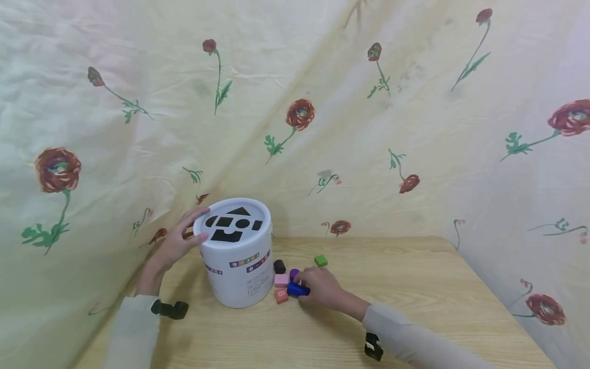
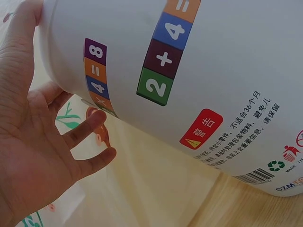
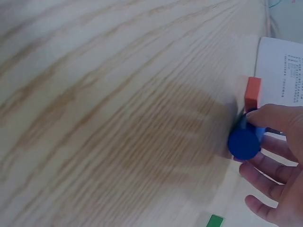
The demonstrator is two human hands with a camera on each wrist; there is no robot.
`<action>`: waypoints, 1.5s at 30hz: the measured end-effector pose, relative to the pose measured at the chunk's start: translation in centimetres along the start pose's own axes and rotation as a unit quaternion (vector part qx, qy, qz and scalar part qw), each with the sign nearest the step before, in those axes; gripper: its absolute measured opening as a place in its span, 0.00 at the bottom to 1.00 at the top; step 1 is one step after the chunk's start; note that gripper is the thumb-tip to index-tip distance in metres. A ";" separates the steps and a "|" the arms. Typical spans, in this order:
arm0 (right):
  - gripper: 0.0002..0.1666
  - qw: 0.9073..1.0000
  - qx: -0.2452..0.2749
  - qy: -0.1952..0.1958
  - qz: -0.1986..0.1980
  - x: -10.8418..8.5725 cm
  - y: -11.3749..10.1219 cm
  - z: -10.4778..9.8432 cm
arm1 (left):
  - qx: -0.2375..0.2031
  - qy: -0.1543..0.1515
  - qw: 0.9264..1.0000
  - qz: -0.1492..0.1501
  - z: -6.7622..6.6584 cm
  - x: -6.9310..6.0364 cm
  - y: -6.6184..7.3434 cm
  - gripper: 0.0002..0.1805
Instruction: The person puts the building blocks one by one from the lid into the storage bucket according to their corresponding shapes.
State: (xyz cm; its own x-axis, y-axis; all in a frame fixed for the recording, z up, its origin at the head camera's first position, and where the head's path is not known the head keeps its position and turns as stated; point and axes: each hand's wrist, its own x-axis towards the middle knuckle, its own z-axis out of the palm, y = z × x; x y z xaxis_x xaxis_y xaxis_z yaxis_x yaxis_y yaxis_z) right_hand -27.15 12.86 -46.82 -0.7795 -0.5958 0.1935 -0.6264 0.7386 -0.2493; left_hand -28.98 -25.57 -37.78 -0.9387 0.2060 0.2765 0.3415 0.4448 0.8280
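Observation:
A white bucket [image 1: 237, 266] stands upright, its lid [image 1: 224, 237] cut with dark shaped holes. My left hand [image 1: 177, 243] rests on the lid's left rim; in the left wrist view, the hand's [image 2: 42, 137] lower fingers spread loosely beside the printed wall. To the bucket's right, my right hand [image 1: 324, 288] pinches a blue cylinder block [image 1: 298, 289] between thumb and fingers, low over the table. The cylinder's round end faces the camera in the right wrist view. Around it lie a pink block [image 1: 281, 280], an orange block marked B [image 1: 281, 295], and a purple block [image 1: 294, 274], partly hidden.
A black block [image 1: 279, 266] lies close against the bucket's right side. Farther back on the wooden table [image 1: 392, 277] is a green block [image 1: 321, 260]. Flower-printed cloth [image 1: 258, 102] hangs behind the table and along both sides.

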 end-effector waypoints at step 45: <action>0.18 0.999 -0.029 -0.005 -0.013 0.9 -0.3 0.2 | -0.015 0.013 1.000 0.019 0.4 0.1 -1.1 0.38</action>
State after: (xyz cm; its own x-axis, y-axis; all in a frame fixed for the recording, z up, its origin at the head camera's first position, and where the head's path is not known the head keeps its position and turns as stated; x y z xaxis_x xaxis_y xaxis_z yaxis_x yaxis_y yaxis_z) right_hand -27.63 12.03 -46.81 -0.7631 -0.6176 0.1902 -0.6458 0.7395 -0.1898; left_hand -29.42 -25.66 -38.82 -0.9262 0.1993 0.3202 0.3756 0.4098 0.8313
